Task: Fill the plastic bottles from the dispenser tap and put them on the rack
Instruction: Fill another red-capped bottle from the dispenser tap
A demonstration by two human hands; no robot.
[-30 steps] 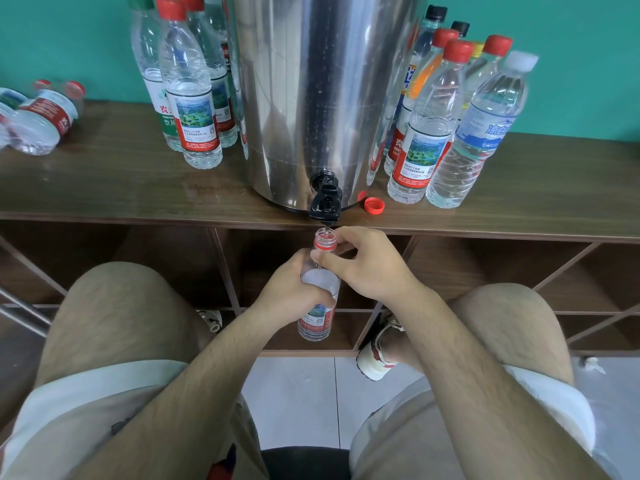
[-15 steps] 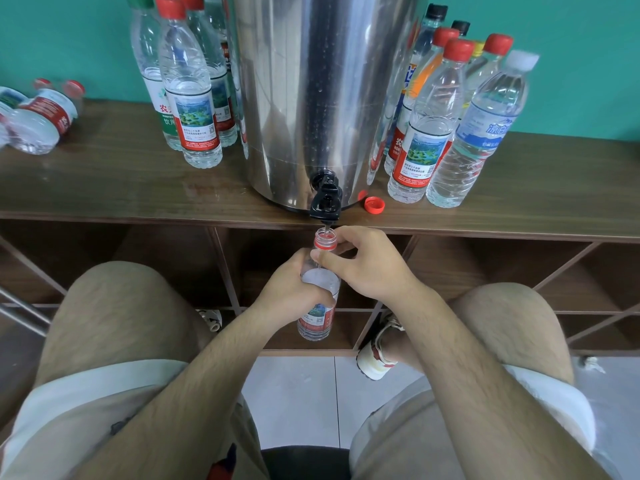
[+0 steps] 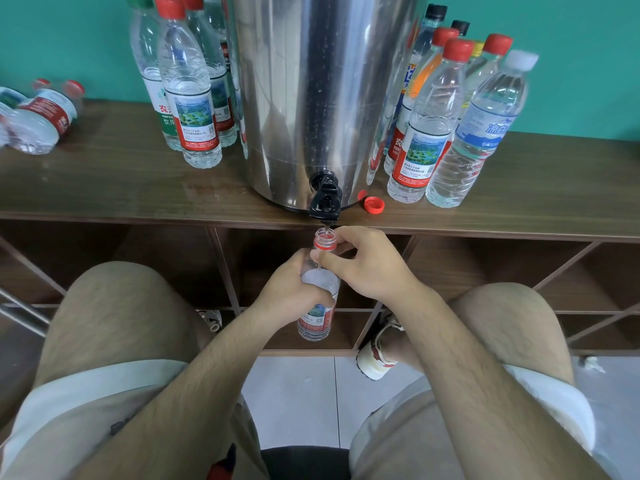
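Left of the dispenser (image 3: 311, 98), capped bottles (image 3: 188, 98) stand on the rack (image 3: 104, 174). Your left hand (image 3: 289, 292) wraps the bottle (image 3: 316, 318), upright under the tap (image 3: 325, 199); your right hand (image 3: 367, 268) pinches its neck. It looks filled near the shoulder; capping and racking remain. A red cap (image 3: 374, 204) lies just right of the tap.

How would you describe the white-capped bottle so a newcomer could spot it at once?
Find the steel dispenser on the wooden shelf. Bottles stand to its right; the rightmost is the white-capped bottle, the only white cap among red, black and yellow.
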